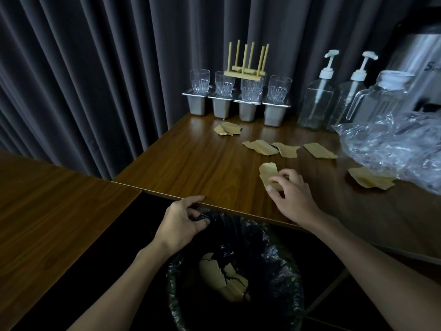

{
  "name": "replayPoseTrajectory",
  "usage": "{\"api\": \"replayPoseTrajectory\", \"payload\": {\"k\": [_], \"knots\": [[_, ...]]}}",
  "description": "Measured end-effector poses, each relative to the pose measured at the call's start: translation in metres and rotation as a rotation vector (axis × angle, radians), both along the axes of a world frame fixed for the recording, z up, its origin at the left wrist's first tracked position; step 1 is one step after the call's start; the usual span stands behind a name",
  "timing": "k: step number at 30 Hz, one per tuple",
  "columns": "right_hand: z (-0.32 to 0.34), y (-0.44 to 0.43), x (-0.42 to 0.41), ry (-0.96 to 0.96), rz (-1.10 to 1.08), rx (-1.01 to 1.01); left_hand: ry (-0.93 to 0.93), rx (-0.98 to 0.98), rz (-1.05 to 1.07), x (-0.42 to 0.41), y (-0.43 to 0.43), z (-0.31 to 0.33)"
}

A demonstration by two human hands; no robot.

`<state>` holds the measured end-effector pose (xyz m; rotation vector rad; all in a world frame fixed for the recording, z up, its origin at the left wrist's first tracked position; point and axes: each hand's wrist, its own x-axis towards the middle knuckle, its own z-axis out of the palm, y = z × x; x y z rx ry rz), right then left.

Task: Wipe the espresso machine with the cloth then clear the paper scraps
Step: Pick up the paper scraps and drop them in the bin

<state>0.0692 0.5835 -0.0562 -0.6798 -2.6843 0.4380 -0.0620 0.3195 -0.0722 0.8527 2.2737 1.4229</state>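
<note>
Torn brown paper scrap [268, 172] lies under your right hand [290, 192], thumb and curled fingertips pinching its near end, on dark wooden surface [191, 163] close to front edge. Your left hand [181, 223] grips rim of black plastic bin liner [274, 247] just below that edge, forefinger lying along edge. Brown torn pieces [224, 278] sit inside bin. Further out, more loose scraps [261, 146] spread across surface; rightmost scrap [370, 179] touches crumpled clear plastic bag [393, 144]. Brushed-steel machine [420, 60] stands at far right.

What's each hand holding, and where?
The right hand pinches a paper scrap at its near end; the left hand grips the bin bag at its rim.
</note>
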Motion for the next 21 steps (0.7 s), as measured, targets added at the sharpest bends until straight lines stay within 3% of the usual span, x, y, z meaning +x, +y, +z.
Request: {"api": "replayPoseTrajectory", "payload": {"k": [8, 14, 21], "knots": [[0.002, 0.001, -0.001, 0.053, -0.019, -0.080, 0.043, 0.036, 0.035, -0.013, 0.002, -0.009], [-0.001, 0.002, -0.001, 0.007, -0.003, -0.057, -0.026, 0.130, 0.093, -0.016, 0.008, -0.022], [0.004, 0.003, 0.002, 0.112, -0.035, -0.212, -0.055, 0.174, 0.107, -0.015, 0.011, -0.024]]}}
